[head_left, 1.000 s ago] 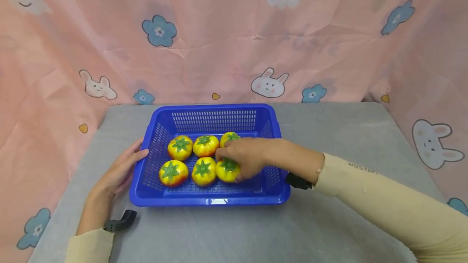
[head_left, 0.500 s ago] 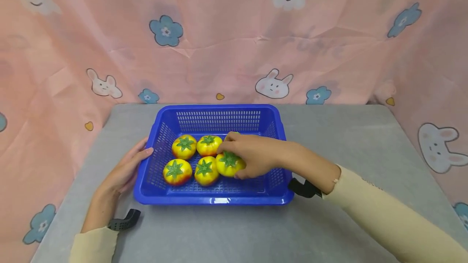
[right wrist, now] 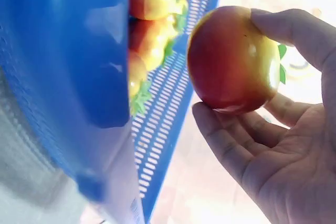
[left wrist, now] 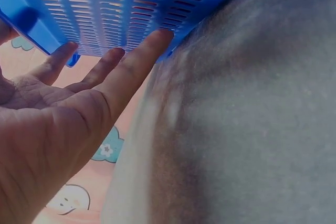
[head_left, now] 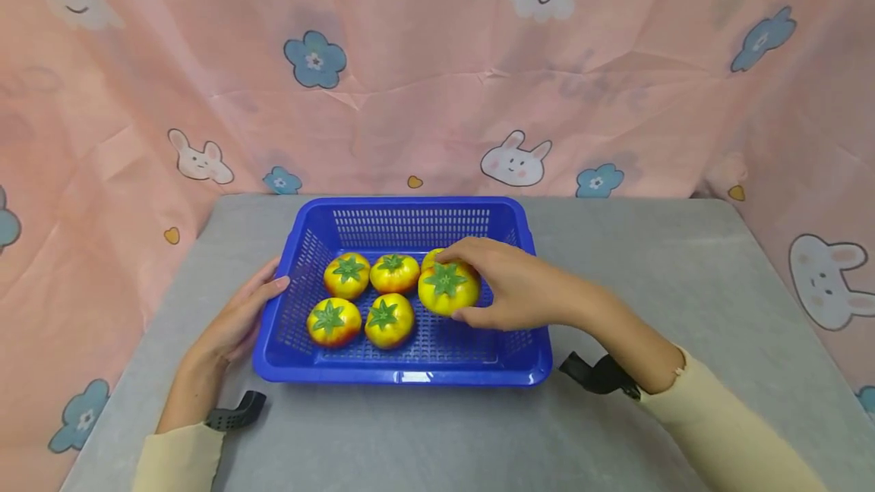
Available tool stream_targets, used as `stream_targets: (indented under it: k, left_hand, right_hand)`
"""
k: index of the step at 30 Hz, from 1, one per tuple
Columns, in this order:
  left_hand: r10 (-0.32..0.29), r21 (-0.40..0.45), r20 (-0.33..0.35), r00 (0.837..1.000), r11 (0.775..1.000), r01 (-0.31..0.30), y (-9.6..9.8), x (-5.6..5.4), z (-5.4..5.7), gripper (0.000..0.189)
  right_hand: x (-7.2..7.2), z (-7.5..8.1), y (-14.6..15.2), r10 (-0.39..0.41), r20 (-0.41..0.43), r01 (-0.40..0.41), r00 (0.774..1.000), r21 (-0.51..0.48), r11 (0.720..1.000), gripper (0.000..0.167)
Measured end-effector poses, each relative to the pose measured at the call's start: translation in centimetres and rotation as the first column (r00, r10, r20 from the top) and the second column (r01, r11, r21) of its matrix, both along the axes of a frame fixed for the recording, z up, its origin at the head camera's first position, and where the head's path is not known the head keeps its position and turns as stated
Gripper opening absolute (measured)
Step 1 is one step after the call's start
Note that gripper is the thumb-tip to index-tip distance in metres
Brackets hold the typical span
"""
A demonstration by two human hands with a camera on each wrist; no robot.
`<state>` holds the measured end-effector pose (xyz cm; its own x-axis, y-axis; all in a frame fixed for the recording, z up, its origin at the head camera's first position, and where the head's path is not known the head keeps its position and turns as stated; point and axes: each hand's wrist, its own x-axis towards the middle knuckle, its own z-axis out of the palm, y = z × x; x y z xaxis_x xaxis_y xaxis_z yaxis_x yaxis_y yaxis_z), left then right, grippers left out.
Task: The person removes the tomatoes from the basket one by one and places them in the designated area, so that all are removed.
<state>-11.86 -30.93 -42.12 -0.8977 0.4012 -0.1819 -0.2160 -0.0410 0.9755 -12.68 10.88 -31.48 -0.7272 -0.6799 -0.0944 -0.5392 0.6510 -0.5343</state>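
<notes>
A blue plastic basket [head_left: 342, 375] with slotted walls stands on the table. My right hand [head_left: 516, 287] grips a glossy yellow-and-red tomato [head_left: 451, 301] with a green star-shaped top, thumb on one side and fingers on the other. In the right wrist view the tomato [right wrist: 226, 64] hangs above the basket's inside, its red underside showing. Several similar tomatoes lie in the basket, among them a front one [head_left: 388, 329] and a rear one [head_left: 396, 279]; another is partly hidden behind the held one. My left hand [head_left: 235, 325] touches the basket's left side, fingers fairly straight against the outer wall, thumb at the rim.
The grey tabletop [head_left: 642, 264] extends on both sides of the basket and in front of it. A pink curtain [head_left: 410, 82] with rabbits, clouds and flowers hangs behind and at the sides. Black camera mounts [head_left: 595, 374] sit on both wrists.
The right hand has lifted the front right tomato off the basket floor and moved slightly right and up with it. The left hand stays at the basket's side.
</notes>
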Motion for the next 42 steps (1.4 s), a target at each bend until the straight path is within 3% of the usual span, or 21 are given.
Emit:
stream_targets:
  k: [4,9,18,30,42]
  left_hand:
    - [-0.006,0.01,-0.004,1.0,1.0,0.006,0.1,0.0,0.0,0.064]
    - [-0.016,0.024,-0.017,1.0,1.0,0.016,0.2,0.0,-0.1,0.064]
    - [-0.015,0.016,-0.009,1.0,1.0,0.015,0.4,-0.1,-0.1,0.065]
    - [-0.027,0.036,-0.011,1.0,0.999,0.027,0.2,0.0,0.0,0.067]
    - [-0.023,-0.003,0.001,1.0,1.0,0.023,-0.1,0.1,-0.1,0.06]
  right_hand:
    - [0.4,-0.3,1.1,-0.074,-0.013,0.073,0.997,-0.075,0.995,0.067]
    - [0.7,-0.8,2.3,-0.106,-0.025,0.1,0.994,-0.182,0.978,0.066]
    - [1.2,-2.4,4.3,-0.188,-0.015,0.17,0.982,-0.361,0.917,0.066]
    - [3.0,-3.5,7.0,-0.406,-0.041,0.339,0.913,-0.478,0.81,0.066]
    - [2.5,-4.5,9.1,-0.478,-0.062,0.382,0.876,-0.515,0.767,0.069]
